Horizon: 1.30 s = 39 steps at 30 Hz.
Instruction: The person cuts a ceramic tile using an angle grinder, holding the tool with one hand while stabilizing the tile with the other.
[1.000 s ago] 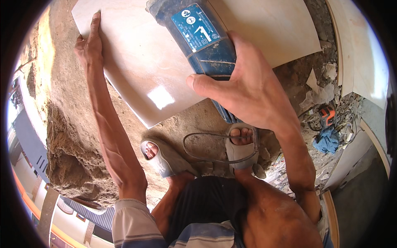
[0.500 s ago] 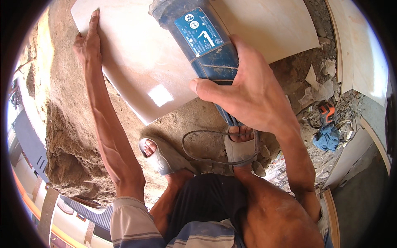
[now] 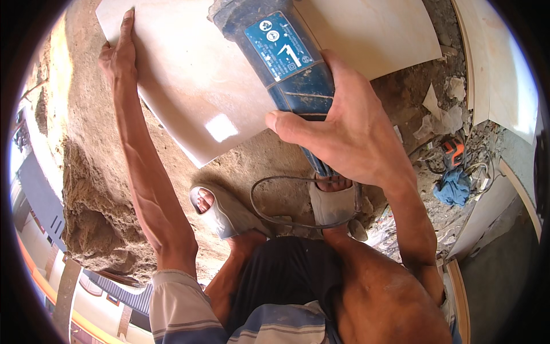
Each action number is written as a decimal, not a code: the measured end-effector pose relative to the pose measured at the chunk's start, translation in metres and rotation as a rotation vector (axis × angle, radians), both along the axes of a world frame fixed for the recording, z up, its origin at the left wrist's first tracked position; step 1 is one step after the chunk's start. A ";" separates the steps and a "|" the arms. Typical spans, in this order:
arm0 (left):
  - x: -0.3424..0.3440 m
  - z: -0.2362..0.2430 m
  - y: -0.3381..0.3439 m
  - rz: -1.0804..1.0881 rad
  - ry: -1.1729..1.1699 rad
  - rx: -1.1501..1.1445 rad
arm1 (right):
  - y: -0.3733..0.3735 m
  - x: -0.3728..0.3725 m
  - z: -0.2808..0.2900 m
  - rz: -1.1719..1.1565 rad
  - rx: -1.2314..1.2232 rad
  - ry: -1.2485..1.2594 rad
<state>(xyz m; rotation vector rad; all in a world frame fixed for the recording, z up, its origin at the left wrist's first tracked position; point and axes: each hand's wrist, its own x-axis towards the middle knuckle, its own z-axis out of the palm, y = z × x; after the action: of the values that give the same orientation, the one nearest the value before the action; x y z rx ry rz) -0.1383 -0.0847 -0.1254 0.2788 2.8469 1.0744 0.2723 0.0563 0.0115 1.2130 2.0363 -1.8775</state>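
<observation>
My right hand point(image 3: 356, 129) is wrapped round the body of a dusty blue angle grinder point(image 3: 298, 86), thumb on its near left side. The grinder's head end runs out of the picture at the top, so its disc is hidden. Under it lies a large glossy cream tile point(image 3: 183, 69), with a line running across its surface beside the tool. At the tile's left edge my left hand point(image 3: 120, 54) holds on, thumb stretched along the top face and fingers curled at the rim. From the grinder's lower end a dark cord point(image 3: 266, 215) loops near my feet.
My sandalled feet point(image 3: 220, 212) stand just below the tile on dusty ground. To the right lie broken scraps point(image 3: 438, 117), an orange-and-black tool point(image 3: 452, 152) and a blue cloth point(image 3: 452, 187). More pale tiles point(image 3: 498, 63) stand at the far right. A rough earthen edge point(image 3: 97, 223) drops off at left.
The tile and my left hand have shifted slightly up and left. The grinder in my right hand has moved a little right and down across the tile. Both grips stay the same.
</observation>
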 end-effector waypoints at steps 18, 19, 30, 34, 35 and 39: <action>-0.006 -0.002 0.000 -0.022 0.007 -0.027 | -0.006 0.017 -0.001 -0.025 -0.049 0.032; -0.006 -0.002 0.000 -0.024 0.005 -0.029 | -0.007 0.018 -0.001 -0.023 -0.050 0.030; -0.009 -0.004 -0.001 -0.025 0.005 -0.038 | -0.011 0.027 -0.001 -0.009 -0.040 0.012; -0.009 -0.005 0.001 -0.028 0.004 -0.034 | -0.014 0.030 -0.001 -0.021 -0.036 0.016; -0.010 -0.005 0.001 -0.027 0.005 -0.035 | -0.014 0.031 -0.001 -0.023 -0.033 0.016; -0.013 -0.006 0.000 -0.028 0.007 -0.039 | -0.015 0.033 0.002 -0.018 -0.051 0.000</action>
<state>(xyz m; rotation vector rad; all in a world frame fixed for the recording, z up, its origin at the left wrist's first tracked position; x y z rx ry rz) -0.1513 -0.0844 -0.1313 0.3197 2.8573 1.0135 0.3053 0.0413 0.0131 1.2230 1.9717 -1.9246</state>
